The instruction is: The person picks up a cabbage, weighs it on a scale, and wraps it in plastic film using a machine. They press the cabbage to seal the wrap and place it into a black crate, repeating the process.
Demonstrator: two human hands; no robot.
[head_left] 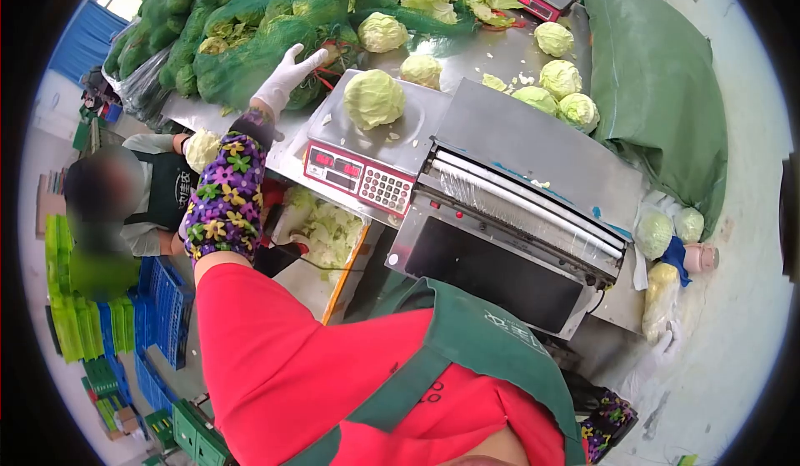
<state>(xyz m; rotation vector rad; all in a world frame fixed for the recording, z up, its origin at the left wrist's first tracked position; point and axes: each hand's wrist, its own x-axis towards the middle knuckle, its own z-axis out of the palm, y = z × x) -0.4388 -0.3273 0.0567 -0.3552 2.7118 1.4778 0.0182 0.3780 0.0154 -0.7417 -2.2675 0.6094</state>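
My left hand [287, 79], in a white glove below a flowered sleeve, reaches over the table with thumb and index finger apart. It holds nothing visible and is close by a green net bag [250, 58] of cabbages with red ties at its mouth. Just right of it, a cabbage [374, 99] sits on the pan of a digital scale [360, 174]. Low on the right, past another flowered sleeve, my right hand [664, 345] shows small and pale beside a plastic-wrapped yellowish bundle [661, 295]. Its fingers do not show clearly.
A film-wrapping machine [508, 224] stands right of the scale. Several loose cabbages [560, 79] and leaf scraps lie behind it, beside a large green sack [654, 91]. A co-worker [158, 187] at the left holds a cabbage [202, 149]. Below the scale is a bin of leaves [329, 237].
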